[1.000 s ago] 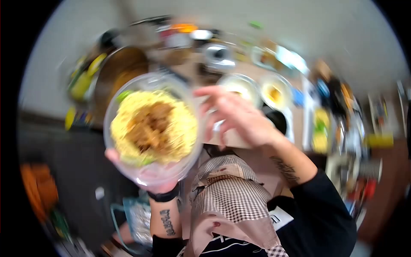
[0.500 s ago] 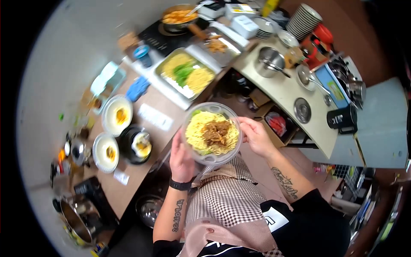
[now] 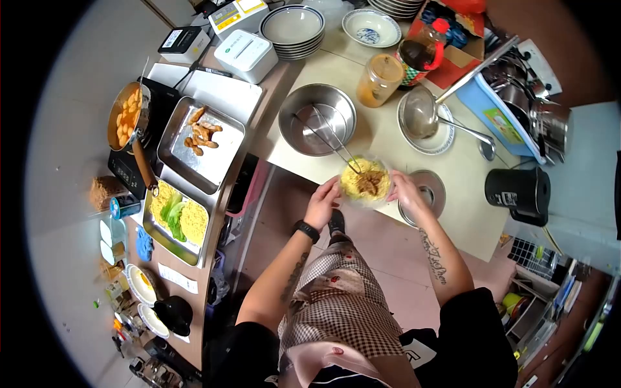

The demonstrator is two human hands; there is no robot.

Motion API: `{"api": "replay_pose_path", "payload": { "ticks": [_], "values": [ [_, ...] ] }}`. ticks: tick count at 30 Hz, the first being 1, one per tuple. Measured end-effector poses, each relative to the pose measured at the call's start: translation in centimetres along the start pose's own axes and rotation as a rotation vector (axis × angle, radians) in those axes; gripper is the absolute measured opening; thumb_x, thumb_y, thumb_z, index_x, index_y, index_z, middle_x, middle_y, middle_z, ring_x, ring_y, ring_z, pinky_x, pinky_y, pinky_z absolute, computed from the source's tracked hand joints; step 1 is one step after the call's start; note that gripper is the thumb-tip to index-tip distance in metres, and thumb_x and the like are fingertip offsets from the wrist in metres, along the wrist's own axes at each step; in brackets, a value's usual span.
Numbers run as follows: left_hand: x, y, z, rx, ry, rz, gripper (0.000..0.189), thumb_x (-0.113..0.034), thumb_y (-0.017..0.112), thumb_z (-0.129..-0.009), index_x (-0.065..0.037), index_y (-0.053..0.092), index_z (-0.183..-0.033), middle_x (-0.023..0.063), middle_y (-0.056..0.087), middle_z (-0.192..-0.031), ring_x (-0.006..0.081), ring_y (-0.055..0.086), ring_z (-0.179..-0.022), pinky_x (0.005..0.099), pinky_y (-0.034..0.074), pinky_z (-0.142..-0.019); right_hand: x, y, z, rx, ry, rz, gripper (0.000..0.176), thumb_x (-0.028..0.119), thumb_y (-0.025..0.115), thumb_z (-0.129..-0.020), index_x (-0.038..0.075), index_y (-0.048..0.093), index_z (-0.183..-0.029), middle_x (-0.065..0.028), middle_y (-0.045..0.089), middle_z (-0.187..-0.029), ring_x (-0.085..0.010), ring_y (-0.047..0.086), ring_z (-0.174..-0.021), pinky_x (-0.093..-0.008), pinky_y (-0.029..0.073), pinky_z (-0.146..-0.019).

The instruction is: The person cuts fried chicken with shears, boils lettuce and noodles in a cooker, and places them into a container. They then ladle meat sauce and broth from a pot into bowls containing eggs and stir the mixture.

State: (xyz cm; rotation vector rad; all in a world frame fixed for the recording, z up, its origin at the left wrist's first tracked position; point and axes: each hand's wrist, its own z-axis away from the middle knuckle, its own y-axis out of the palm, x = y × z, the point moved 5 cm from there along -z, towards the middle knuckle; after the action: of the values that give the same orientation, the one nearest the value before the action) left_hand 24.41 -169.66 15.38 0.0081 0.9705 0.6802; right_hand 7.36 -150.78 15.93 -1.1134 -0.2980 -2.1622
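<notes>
A clear plastic bowl (image 3: 366, 204) of yellow noodles (image 3: 352, 185) is held level between my two hands, with brown meat (image 3: 369, 183) on top. At its left side, the fingers of my left hand (image 3: 321, 203) are closed on the rim. My right hand (image 3: 409, 194) grips the opposite side. The bowl is at the front edge of the cream table (image 3: 453, 223). A steel pot (image 3: 298, 138) stands just beyond it, and the handles of metal tongs (image 3: 337, 150) reach from the pot and overlap the noodles in this view. Beside my right hand lies a round metal lid (image 3: 435, 187).
On the left counter are a tray of fried pieces (image 3: 231, 143), a tray of noodles and greens (image 3: 173, 249), and a pan (image 3: 119, 103) with its handle jutting out. A strainer (image 3: 420, 113), a sauce jar (image 3: 380, 81) and a black kettle (image 3: 516, 194) occupy the cream table.
My view has swung right, from the wooden counter to the cream table. Both hands have carried the noodle bowl away from my body to the table's edge, near the steel pot.
</notes>
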Motion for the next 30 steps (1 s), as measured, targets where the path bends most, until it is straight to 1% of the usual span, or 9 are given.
{"api": "replay_pose_path", "payload": {
  "ticks": [2, 6, 8, 15, 18, 24, 25, 28, 30],
  "values": [
    [-0.8, 1.2, -1.2, 0.002, -0.038, -0.047, 0.044, -0.026, 0.052, -0.102, -0.009, 0.048, -0.142, -0.0046, 0.057, -0.091, 0.0044, 0.052, -0.081, 0.0195, 0.042, -0.075, 1.9, -1.9, -0.6, -0.036, -0.008, 0.239, 0.039, 0.022, 0.045, -0.1, -0.003, 0.054, -0.129, -0.0107, 0.065, -0.093, -0.0162, 0.065, -0.073, -0.0296, 0.055, -0.065],
    [-2.7, 0.9, -1.4, -0.083, 0.037, 0.175, 0.062, -0.013, 0.052, -0.099, -0.01, 0.023, -0.154, 0.006, 0.056, -0.123, 0.0154, 0.06, -0.106, 0.0251, 0.046, -0.084, 8.9, -2.4, 5.8, -0.408, -0.38, 0.809, 0.03, 0.015, 0.054, -0.095, 0.0, 0.06, -0.119, -0.0157, 0.065, -0.097, -0.0223, 0.064, -0.08, -0.0345, 0.051, -0.076],
    [-4.5, -0.4, -0.5, -0.197, 0.118, 0.27, 0.073, -0.001, 0.051, -0.094, -0.01, 0.012, -0.155, 0.0107, 0.048, -0.133, 0.022, 0.059, -0.113, 0.0296, 0.048, -0.086, 5.8, -3.2, 7.3, -0.351, -0.432, 0.527, 0.029, 0.011, 0.06, -0.091, 0.002, 0.061, -0.119, -0.0143, 0.064, -0.103, -0.0226, 0.063, -0.084, -0.033, 0.051, -0.077],
    [-7.7, -2.4, -4.2, -0.16, 0.198, 0.142, 0.071, -0.005, 0.055, -0.092, -0.011, 0.022, -0.154, 0.0141, 0.05, -0.134, 0.0212, 0.056, -0.112, 0.0317, 0.047, -0.093, 3.1, -0.6, 10.6, -0.075, -0.259, 0.614, 0.017, 0.013, 0.061, -0.092, 0.002, 0.068, -0.104, -0.0137, 0.067, -0.092, -0.0201, 0.065, -0.08, -0.0327, 0.052, -0.071],
    [-8.1, -2.0, -2.6, 0.012, 0.208, -0.139, 0.05, -0.011, 0.058, -0.094, -0.007, 0.045, -0.142, 0.0082, 0.06, -0.121, 0.0134, 0.059, -0.098, 0.0273, 0.048, -0.084, 3.9, 1.5, 10.8, 0.033, -0.169, 0.611, 0.018, 0.015, 0.062, -0.092, 0.001, 0.069, -0.102, -0.0071, 0.065, -0.077, -0.0134, 0.061, -0.067, -0.0273, 0.049, -0.062],
    [-14.5, 0.6, 21.2, 0.548, 0.187, 0.2, 0.01, -0.01, 0.07, -0.089, -0.004, 0.068, -0.097, 0.0007, 0.068, -0.088, 0.0098, 0.062, -0.082, 0.0254, 0.052, -0.072, 4.4, 9.6, 11.6, 0.417, -0.187, 0.635, 0.02, 0.016, 0.065, -0.091, -0.003, 0.07, -0.097, -0.0055, 0.068, -0.07, -0.0093, 0.06, -0.06, -0.0262, 0.049, -0.057],
    [-15.8, 1.3, 25.6, 0.66, 0.339, 0.102, 0.01, -0.01, 0.07, -0.089, -0.003, 0.068, -0.095, 0.0039, 0.067, -0.088, 0.0128, 0.063, -0.08, 0.0267, 0.051, -0.068, 5.9, 12.2, 12.5, 0.454, -0.107, 0.673, 0.02, 0.016, 0.066, -0.09, -0.002, 0.07, -0.097, -0.0041, 0.065, -0.066, -0.0083, 0.058, -0.058, -0.0255, 0.046, -0.054],
    [-19.7, 1.7, 35.2, 0.66, 0.651, -0.073, 0.021, -0.02, 0.063, -0.094, 0.0, 0.065, -0.096, 0.0111, 0.063, -0.091, 0.0278, 0.062, -0.085, 0.0368, 0.049, -0.075, 5.5, 18.6, 11.7, 0.643, -0.289, 0.758, 0.023, 0.019, 0.066, -0.088, -0.002, 0.07, -0.097, -0.0055, 0.058, -0.06, -0.0092, 0.051, -0.054, -0.0282, 0.041, -0.052],
    [-19.5, -0.6, 37.9, 0.513, 0.737, -0.043, 0.019, -0.019, 0.066, -0.09, 0.0, 0.066, -0.093, 0.0094, 0.063, -0.085, 0.0248, 0.062, -0.079, 0.0353, 0.049, -0.07, 9.1, 24.5, 13.5, 0.716, -0.399, 0.888, 0.024, 0.019, 0.066, -0.087, -0.002, 0.07, -0.097, -0.0074, 0.058, -0.06, -0.0101, 0.051, -0.054, -0.028, 0.043, -0.053]
  ]
}}
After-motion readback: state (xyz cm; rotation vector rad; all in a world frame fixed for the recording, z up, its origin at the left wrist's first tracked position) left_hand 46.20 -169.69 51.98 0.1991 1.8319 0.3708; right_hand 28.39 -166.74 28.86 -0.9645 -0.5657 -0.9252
